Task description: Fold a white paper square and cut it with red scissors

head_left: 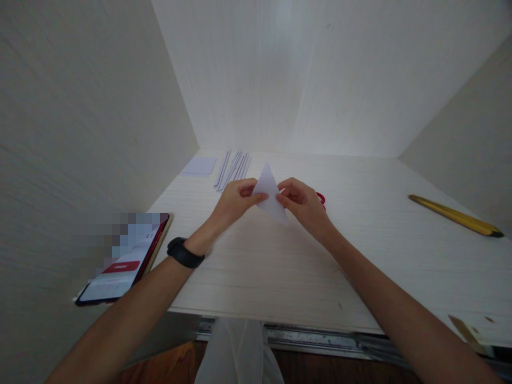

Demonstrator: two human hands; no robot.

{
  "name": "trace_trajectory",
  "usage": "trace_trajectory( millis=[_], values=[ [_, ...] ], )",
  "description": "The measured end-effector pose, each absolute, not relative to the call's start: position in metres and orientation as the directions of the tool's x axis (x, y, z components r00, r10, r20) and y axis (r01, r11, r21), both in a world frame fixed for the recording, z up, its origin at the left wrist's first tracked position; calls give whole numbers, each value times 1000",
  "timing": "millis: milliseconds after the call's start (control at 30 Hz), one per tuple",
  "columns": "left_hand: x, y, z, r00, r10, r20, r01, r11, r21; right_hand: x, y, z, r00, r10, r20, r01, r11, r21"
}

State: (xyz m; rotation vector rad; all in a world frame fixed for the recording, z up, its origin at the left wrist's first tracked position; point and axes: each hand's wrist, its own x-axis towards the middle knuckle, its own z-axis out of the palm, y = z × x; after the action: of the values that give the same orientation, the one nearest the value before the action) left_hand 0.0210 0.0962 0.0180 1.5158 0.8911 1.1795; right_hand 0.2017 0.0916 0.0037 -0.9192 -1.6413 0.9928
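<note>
A small white sheet of paper (267, 184), pointed at the top, is held up above the table between both hands. My left hand (240, 197) pinches its left edge, thumb on the near face. On the opposite edge, my right hand (300, 201) grips it between thumb and fingers. The paper's lower corner points down to the right. Behind my right hand a red looped handle (321, 198) peeks out; the rest of that object is hidden.
Several folded paper strips (234, 168) lie behind my left hand, beside a flat paper stack (199, 165). A tablet-like screen (124, 266) leans at the left wall. At right lies a yellow, dark-tipped tool (454, 214). Walls enclose the white table (256, 277) on three sides.
</note>
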Motion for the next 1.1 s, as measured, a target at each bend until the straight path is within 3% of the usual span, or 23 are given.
trace_trajectory(
  millis=[333, 733, 900, 1100],
  values=[
    [21, 96, 16, 301, 896, 327, -14, -339, 941, 201, 92, 9, -215, 923, 317, 22, 329, -944],
    [19, 95, 17, 149, 927, 343, -68, -337, 939, 203, 89, 14, -173, 939, 297, -82, 286, -955],
    [16, 96, 17, 88, 923, 373, 4, -375, 927, 205, 91, 13, -219, 941, 259, -97, 243, -965],
    [18, 92, 18, 134, 897, 421, 50, -430, 901, 208, 96, 6, -309, 940, 146, -170, 97, -981]
  ],
)
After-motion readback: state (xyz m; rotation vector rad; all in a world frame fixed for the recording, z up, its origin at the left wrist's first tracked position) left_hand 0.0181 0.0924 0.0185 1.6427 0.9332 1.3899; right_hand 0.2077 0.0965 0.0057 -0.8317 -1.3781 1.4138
